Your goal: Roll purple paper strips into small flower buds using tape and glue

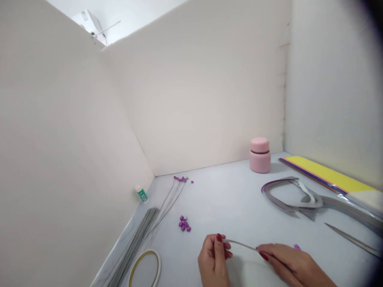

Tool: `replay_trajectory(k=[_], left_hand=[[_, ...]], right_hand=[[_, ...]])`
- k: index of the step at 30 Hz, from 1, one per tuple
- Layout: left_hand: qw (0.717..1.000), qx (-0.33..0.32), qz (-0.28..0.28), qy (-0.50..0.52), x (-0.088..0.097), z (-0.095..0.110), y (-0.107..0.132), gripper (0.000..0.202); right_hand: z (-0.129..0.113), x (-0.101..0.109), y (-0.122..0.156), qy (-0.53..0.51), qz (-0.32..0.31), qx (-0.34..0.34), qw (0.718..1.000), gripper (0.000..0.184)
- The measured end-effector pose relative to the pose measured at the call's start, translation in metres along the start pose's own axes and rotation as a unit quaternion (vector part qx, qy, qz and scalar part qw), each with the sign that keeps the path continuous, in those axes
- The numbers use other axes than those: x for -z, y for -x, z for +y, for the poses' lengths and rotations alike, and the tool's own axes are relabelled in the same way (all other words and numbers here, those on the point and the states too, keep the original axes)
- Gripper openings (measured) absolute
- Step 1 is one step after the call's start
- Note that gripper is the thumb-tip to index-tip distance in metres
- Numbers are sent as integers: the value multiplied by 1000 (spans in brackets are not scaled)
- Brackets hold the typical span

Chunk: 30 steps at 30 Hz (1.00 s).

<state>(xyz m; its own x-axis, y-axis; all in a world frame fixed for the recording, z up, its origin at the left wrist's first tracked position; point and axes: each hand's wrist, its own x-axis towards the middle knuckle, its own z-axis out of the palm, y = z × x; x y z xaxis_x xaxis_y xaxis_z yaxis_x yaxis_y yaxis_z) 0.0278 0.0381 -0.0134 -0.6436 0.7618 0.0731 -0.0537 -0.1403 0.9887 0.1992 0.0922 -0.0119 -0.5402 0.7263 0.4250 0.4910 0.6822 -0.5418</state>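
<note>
Between my two hands stretches a narrow pale grey strip [241, 243], bowed slightly upward, that looks like paper. My left hand [213, 259] pinches one end between thumb and fingers. The other end is pinched at the fingertips of my right hand [295, 263]. A small purple piece [297, 247] shows just behind the right hand, partly hidden by it. Beyond the left hand lies a small cluster of purple folded pieces [183, 224]. Farther back, several thin wires carry purple tips [180, 179].
At left lie a bundle of grey wires [134, 243], a roll of tape [159, 265] and a green-and-white glue container [143, 194]. A pink jar [260, 156] stands at the back. Rightward are looped grey strips [277, 202], a pointed metal tool [350, 238] and coloured sheets [329, 173]. Walls enclose the table.
</note>
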Motion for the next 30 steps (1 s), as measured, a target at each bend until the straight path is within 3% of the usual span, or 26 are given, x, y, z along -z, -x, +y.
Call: replay_trajectory(k=[5,18,26,30], left_hand=[[995,52,50,74,4,-2,-7,35],[982,111,60,143,8,3,-11,34],[976,92,101,168,16,7,-21,37],[981,80,90,151,19,2,-23,40]], right_hand=[[2,0,0,17,16,12,1000,27],[2,0,0,-6,-35,-43,998,29],[13,3,-2,-15,8,-69,997,30],[28,3,-2,-24,34,-117,992,30]])
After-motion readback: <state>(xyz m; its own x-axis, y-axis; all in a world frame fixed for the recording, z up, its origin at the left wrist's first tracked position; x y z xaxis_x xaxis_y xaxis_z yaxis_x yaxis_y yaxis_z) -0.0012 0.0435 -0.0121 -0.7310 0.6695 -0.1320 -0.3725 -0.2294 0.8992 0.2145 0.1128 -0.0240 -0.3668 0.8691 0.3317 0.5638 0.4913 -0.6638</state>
